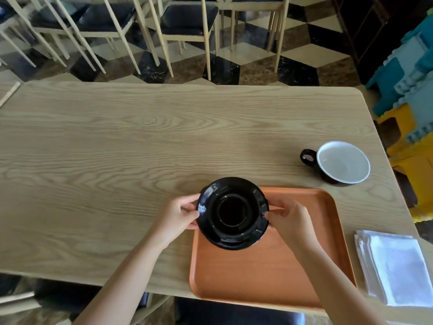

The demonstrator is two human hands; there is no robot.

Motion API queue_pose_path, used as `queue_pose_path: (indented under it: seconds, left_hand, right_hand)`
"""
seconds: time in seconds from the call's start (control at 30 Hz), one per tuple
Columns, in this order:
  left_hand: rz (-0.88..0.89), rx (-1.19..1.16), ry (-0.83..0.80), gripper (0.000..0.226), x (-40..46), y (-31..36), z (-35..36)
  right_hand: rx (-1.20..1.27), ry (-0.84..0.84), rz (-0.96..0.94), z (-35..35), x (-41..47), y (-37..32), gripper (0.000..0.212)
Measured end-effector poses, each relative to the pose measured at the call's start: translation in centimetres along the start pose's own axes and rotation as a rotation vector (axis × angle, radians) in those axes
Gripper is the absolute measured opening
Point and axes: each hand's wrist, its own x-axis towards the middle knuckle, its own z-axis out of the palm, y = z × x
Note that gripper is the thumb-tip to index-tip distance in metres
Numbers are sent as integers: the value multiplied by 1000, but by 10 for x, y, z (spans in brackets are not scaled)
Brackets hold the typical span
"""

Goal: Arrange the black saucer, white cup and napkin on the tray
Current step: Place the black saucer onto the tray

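Note:
The black saucer [233,213] hangs over the far left corner of the orange tray [269,273], held by both hands. My left hand [178,218] grips its left rim and my right hand [289,219] grips its right rim. The cup [343,162], white inside with a black outside and handle, stands on the table beyond the tray to the right. A folded white napkin [396,266] lies on the table just right of the tray, near the front edge.
The wooden table [117,160] stretches wide to the left and back. Pale chairs [187,24] with dark seats stand beyond its far edge. Blue and yellow foam blocks [412,90] are stacked off the right end.

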Motion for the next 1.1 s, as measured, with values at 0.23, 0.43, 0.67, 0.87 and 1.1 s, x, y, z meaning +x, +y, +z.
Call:
queue_pose_path:
  seconds: [0.23, 0.43, 0.67, 0.87, 1.1]
  left_hand:
    - [10, 127, 31, 50, -2, -5, -2]
    - [65, 280, 91, 50, -1, -2, 0]
    - [74, 375, 100, 47, -1, 0, -4]
    - [34, 474, 34, 46, 1, 2, -7]
    - [165, 1094, 12, 27, 10, 68, 10]
  right_hand:
    - [-26, -4, 21, 5, -6, 9, 39]
    - [-70, -8, 3, 8, -3, 5, 39]
    - [12, -60, 16, 4, -6, -1, 37]
    - [-128, -99, 49, -13, 2, 1, 23]
    - [-483, -256, -108, -69, 7, -39, 20]
